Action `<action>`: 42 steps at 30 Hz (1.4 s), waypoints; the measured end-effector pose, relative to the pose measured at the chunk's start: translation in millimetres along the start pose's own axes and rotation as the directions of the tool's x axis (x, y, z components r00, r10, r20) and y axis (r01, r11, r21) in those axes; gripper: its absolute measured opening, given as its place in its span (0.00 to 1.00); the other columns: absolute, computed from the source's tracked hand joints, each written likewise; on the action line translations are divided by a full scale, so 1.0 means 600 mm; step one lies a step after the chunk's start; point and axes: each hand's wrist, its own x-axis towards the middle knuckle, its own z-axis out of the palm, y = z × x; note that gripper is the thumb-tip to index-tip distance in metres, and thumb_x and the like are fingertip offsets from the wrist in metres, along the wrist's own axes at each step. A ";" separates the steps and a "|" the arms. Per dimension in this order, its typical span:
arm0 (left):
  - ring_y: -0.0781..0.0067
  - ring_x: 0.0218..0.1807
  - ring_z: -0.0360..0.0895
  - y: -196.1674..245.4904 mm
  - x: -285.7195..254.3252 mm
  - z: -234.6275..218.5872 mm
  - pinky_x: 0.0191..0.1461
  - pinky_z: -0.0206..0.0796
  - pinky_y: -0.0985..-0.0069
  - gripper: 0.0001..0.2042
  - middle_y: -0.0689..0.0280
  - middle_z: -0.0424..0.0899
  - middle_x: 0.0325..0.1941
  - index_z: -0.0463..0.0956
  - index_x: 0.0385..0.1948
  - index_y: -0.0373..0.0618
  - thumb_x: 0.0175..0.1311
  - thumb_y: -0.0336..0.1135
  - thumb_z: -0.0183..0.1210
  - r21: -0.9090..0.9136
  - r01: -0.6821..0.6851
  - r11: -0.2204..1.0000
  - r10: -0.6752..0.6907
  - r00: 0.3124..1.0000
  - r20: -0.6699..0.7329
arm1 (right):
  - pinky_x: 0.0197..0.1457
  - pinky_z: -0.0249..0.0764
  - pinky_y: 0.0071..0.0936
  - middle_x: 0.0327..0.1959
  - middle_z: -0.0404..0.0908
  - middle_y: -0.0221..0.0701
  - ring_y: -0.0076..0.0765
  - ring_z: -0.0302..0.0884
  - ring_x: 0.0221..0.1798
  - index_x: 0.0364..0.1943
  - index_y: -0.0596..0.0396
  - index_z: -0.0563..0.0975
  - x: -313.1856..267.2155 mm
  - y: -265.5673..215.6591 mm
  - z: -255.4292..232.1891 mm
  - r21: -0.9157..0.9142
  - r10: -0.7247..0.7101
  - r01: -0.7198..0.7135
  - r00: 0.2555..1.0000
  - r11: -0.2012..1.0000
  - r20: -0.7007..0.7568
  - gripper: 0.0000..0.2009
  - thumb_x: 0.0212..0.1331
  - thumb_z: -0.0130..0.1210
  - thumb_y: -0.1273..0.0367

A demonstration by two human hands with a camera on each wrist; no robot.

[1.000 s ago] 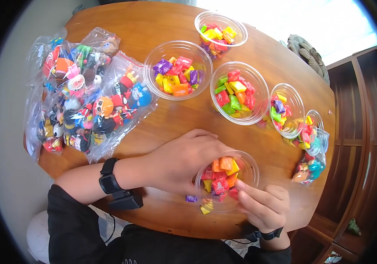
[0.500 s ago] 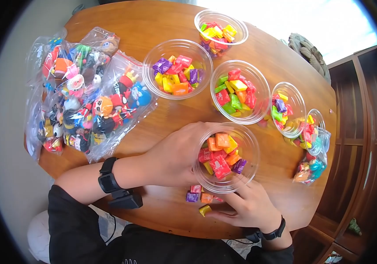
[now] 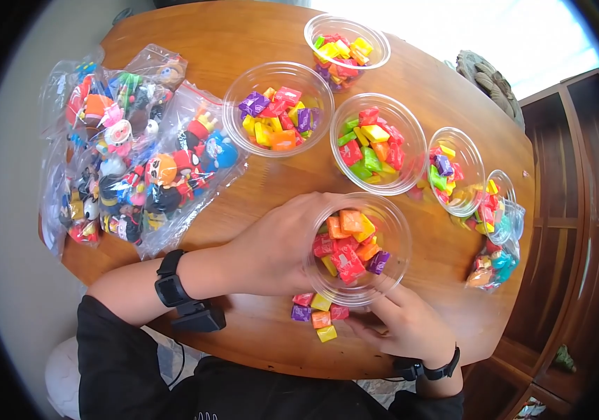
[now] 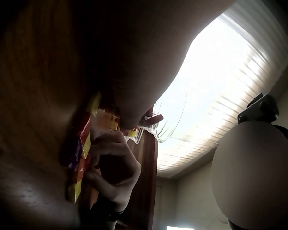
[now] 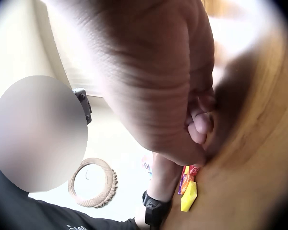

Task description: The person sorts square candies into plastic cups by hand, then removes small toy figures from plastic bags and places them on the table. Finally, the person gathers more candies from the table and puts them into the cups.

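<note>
My left hand [image 3: 299, 245] grips the left side of a clear plastic bowl [image 3: 392, 234] of wrapped candies and holds it just over the wooden table [image 3: 243, 189]. Several loose candies [image 3: 317, 316] lie on the table below the bowl's near rim. My right hand [image 3: 387, 323] rests on the table under that rim, its fingers curled toward the loose candies. The left wrist view shows the right hand [image 4: 113, 163] beside the candies [image 4: 79, 158], with the bowl [image 4: 170, 120] above. The right wrist view shows curled fingers [image 5: 199, 125] near the candies [image 5: 188, 190]. Whether they pinch one is hidden.
More clear bowls of candy stand across the table: one at the back [image 3: 345, 42], two in the middle [image 3: 277, 108] [image 3: 376, 143], and smaller ones at the right [image 3: 457, 171]. Zip bags of small toys [image 3: 138, 154] cover the left side. A wooden cabinet [image 3: 572, 210] stands to the right.
My left hand raised the bowl and moved it away from the near edge, uncovering loose candies. My right hand left the bowl's rim and dropped to the table by those candies.
</note>
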 end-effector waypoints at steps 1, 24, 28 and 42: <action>0.43 0.67 0.81 0.000 0.000 0.000 0.71 0.74 0.54 0.45 0.51 0.82 0.64 0.68 0.75 0.41 0.59 0.48 0.83 -0.001 -0.001 1.000 0.001 1.000 0.001 | 0.53 0.88 0.41 0.62 0.82 0.45 0.54 0.89 0.55 0.54 0.60 0.84 0.001 -0.002 0.000 -0.036 0.028 -0.028 1.000 0.999 -0.002 0.20 0.59 0.76 0.72; 0.51 0.70 0.81 0.003 0.000 -0.006 0.76 0.71 0.57 0.46 0.58 0.81 0.74 0.72 0.74 0.46 0.51 0.45 0.86 0.052 0.024 0.998 -0.029 0.993 0.113 | 0.57 0.76 0.41 0.54 0.79 0.21 0.39 0.73 0.54 0.52 0.31 0.90 -0.064 0.011 0.022 -0.482 -0.393 0.089 0.715 0.872 -0.578 0.19 0.56 0.79 0.67; 0.44 0.62 0.82 0.002 0.002 -0.002 0.71 0.71 0.54 0.40 0.53 0.85 0.59 0.71 0.73 0.45 0.58 0.40 0.80 0.051 -0.095 0.994 0.093 0.995 0.047 | 0.53 0.75 0.40 0.53 0.78 0.25 0.39 0.72 0.53 0.49 0.35 0.88 -0.032 0.010 0.030 -0.453 -0.266 -0.057 0.741 0.890 -0.617 0.15 0.59 0.79 0.61; 0.52 0.73 0.79 0.004 -0.001 0.000 0.77 0.72 0.59 0.49 0.52 0.79 0.72 0.68 0.75 0.42 0.50 0.43 0.87 -0.028 0.096 0.995 -0.095 0.995 0.012 | 0.74 0.77 0.50 0.62 0.84 0.39 0.48 0.83 0.66 0.63 0.49 0.86 0.011 0.003 0.044 -0.256 -0.201 0.193 0.979 0.947 -0.006 0.26 0.61 0.76 0.59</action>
